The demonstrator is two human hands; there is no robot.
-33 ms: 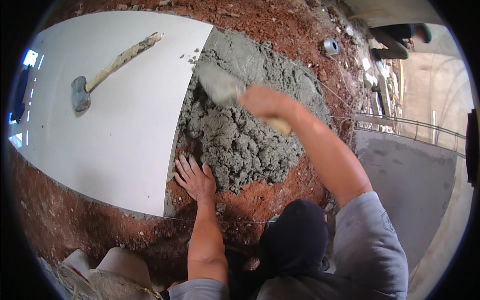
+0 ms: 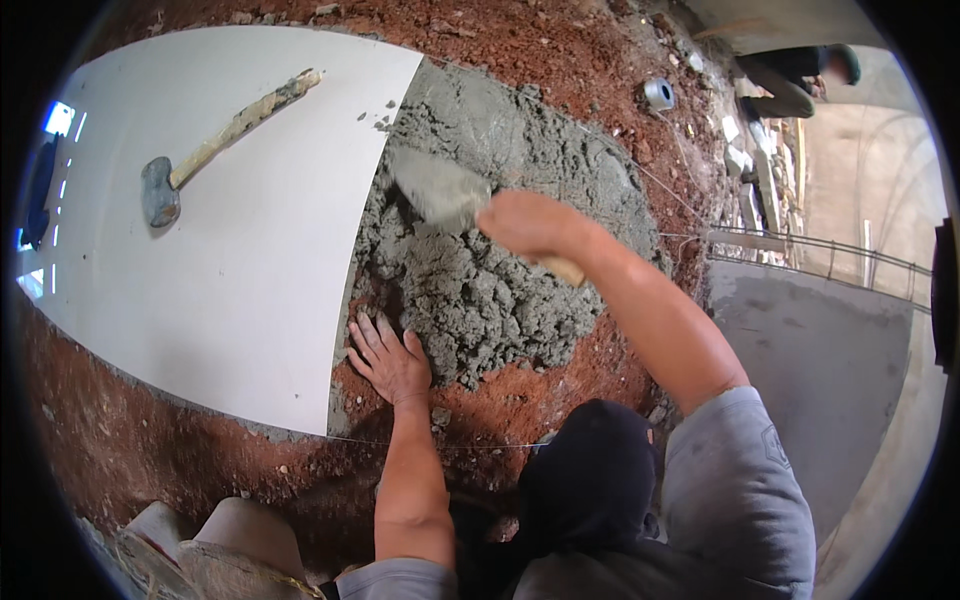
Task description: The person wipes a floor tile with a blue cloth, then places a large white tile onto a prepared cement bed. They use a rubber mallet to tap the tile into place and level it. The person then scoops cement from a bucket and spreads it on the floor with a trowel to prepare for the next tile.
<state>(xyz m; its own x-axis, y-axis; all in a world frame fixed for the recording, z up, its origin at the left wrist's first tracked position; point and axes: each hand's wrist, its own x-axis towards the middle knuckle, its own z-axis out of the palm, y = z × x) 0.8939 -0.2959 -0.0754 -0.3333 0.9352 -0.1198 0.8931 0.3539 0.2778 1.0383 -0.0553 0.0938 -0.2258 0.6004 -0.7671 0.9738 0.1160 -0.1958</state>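
Note:
A trowel [image 2: 437, 190] with a mortar-smeared blade and a pale wooden handle is in my right hand [image 2: 532, 225], fingers wrapped round the grip. Its blade lies against the grey wet mortar [image 2: 480, 290], close to the edge of a large white tile [image 2: 260, 250]. My left hand [image 2: 392, 362] rests flat with fingers spread on the reddish soil, between the tile's right edge and the mortar heap, holding nothing. On the tile lies a hammer [image 2: 162, 190] with a dark, blocky head and a worn wooden handle.
Reddish soil [image 2: 560, 45] surrounds the mortar, with thin string lines across it. A small metallic roll [image 2: 659, 95] sits at the far right. Beyond are rubble, a grey slab [image 2: 800, 350] and another person's legs [image 2: 780, 95]. Mortar-stained buckets [image 2: 240, 540] stand at near left.
My right hand and the trowel have shifted slightly toward me. My left hand, the hammer and the tile stay in place.

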